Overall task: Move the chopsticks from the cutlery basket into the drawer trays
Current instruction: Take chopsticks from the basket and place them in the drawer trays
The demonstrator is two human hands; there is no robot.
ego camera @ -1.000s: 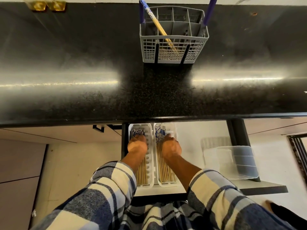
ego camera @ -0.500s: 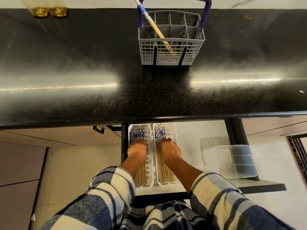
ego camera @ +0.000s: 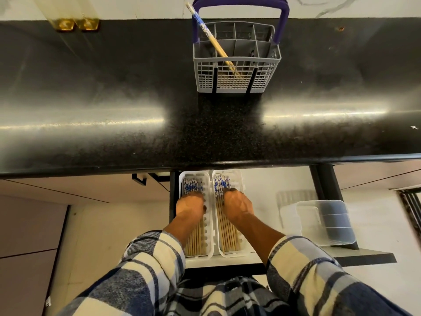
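A grey cutlery basket (ego camera: 237, 80) with a purple handle stands on the black countertop (ego camera: 114, 87). One pair of blue-tipped wooden chopsticks (ego camera: 209, 35) leans in it. Below, in the open drawer (ego camera: 262, 190), two white trays lie side by side. The left tray (ego camera: 210, 224) and the right tray (ego camera: 242, 179) each hold several chopsticks (ego camera: 191, 187), blue ends away from me. My left hand (ego camera: 190, 205) rests palm down on the left tray's chopsticks. My right hand (ego camera: 238, 205) rests on those in the right tray. Both hands' fingers curl down out of sight.
A clear plastic container (ego camera: 325, 222) sits at the right of the drawer. Two gold objects (ego camera: 77, 23) stand at the counter's far left. The countertop edge overhangs the far ends of the trays. Cabinet fronts flank the drawer.
Both hands stay in the trays and have slid slightly towards me along the chopsticks. The view has tilted up, so the basket's whole handle now shows.
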